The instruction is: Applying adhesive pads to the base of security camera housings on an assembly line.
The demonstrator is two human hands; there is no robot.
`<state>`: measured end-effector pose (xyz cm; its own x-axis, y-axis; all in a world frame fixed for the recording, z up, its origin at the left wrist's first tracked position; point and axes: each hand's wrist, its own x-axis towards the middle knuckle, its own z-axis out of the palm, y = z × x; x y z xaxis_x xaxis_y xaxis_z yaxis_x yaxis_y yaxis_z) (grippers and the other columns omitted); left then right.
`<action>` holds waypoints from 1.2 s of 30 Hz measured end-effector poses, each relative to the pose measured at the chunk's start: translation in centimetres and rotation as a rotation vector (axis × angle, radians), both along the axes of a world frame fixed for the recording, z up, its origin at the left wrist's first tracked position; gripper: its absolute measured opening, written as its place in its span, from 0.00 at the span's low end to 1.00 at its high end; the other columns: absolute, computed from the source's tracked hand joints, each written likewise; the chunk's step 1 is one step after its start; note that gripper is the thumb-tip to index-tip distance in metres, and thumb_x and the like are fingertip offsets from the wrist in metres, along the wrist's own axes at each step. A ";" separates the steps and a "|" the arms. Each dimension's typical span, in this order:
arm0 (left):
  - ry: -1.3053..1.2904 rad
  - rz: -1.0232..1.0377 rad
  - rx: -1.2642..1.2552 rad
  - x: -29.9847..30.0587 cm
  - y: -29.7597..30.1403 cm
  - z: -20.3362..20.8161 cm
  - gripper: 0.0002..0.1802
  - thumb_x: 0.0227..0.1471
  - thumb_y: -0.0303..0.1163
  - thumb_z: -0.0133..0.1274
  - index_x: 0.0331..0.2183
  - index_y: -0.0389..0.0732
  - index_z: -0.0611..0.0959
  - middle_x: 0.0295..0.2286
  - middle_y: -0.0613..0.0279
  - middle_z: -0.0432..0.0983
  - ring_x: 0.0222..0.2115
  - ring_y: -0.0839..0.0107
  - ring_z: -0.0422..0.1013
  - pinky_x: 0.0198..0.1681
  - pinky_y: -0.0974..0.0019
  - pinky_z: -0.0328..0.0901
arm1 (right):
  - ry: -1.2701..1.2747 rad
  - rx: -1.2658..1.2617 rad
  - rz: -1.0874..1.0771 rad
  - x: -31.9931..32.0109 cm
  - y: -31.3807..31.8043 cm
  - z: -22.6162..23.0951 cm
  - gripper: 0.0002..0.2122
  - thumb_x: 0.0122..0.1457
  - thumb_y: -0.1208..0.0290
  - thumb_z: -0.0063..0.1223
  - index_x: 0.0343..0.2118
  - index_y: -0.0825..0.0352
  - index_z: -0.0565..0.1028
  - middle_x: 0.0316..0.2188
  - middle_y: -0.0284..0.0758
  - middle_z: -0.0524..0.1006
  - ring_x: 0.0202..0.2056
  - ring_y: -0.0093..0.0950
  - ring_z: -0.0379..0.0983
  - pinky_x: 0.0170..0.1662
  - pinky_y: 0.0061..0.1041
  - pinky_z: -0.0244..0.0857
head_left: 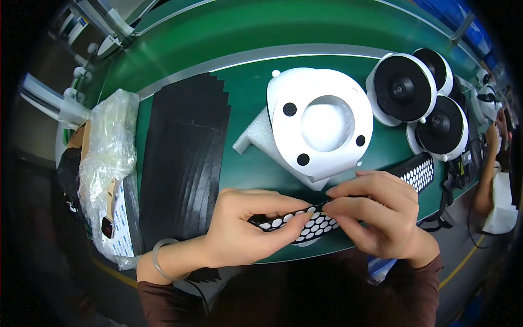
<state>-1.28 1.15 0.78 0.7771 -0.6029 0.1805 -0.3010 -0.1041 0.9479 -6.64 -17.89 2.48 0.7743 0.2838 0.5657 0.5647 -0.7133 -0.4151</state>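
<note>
My left hand (pixel 245 224) pinches a black strip covered in rows of white round dots (pixel 317 225), just in front of the table's near edge. At the strip's upper right part, my right hand (pixel 378 211) has its thumb and fingertips pressed together; whether a loose dot is between them is hidden. Beyond my hands lies a white rounded housing (pixel 280 133) with a large round opening and several black round pads on its face. It rests on a white foam piece (pixel 259 131).
A stack of black sheets (pixel 185 147) lies left of the housing. Farther left are clear plastic wrap (pixel 111 131) and a wristwatch (pixel 109 220). White round units with black faces (pixel 403 87) stand at the back right, near another dotted black strip (pixel 418 173). Another person's arm (pixel 486 169) shows far right.
</note>
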 end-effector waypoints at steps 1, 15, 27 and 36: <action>0.001 -0.001 0.003 0.0 0.0 0.0 0.06 0.36 0.23 0.58 0.23 0.34 0.80 0.15 0.63 0.73 0.13 0.83 0.63 0.15 0.79 0.55 | -0.014 -0.010 0.003 0.0 0.1 0.0 0.08 0.37 0.75 0.58 0.24 0.64 0.75 0.24 0.31 0.73 0.22 0.26 0.70 0.27 0.22 0.65; -0.099 -0.034 0.057 0.4 0.2 0.6 0.06 0.35 0.23 0.58 0.23 0.36 0.81 0.16 0.63 0.73 0.13 0.82 0.64 0.14 0.79 0.55 | -0.007 -0.036 -0.001 0.2 0.3 0.5 0.07 0.36 0.74 0.57 0.23 0.64 0.75 0.23 0.30 0.74 0.22 0.25 0.71 0.33 0.26 0.67; -0.096 -0.022 0.005 0.1 0.5 0.4 0.06 0.35 0.23 0.58 0.24 0.36 0.81 0.16 0.62 0.73 0.13 0.81 0.65 0.15 0.79 0.57 | 0.173 0.007 -0.004 0.1 0.5 1.2 0.06 0.40 0.75 0.58 0.24 0.62 0.74 0.25 0.29 0.76 0.28 0.24 0.73 0.42 0.28 0.64; 0.114 0.042 -0.058 -0.1 0.4 0.6 0.03 0.37 0.22 0.57 0.22 0.35 0.80 0.15 0.65 0.72 0.13 0.86 0.62 0.16 0.82 0.55 | 0.058 -0.005 0.000 0.1 0.6 2.1 0.06 0.38 0.79 0.54 0.23 0.68 0.72 0.26 0.37 0.74 0.29 0.30 0.72 0.37 0.28 0.66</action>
<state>-1.38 1.53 1.39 0.8191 -0.5602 0.1234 -0.1874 -0.0580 0.9806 -6.58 -17.27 4.54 0.8057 0.2863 0.5186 0.5398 -0.7154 -0.4437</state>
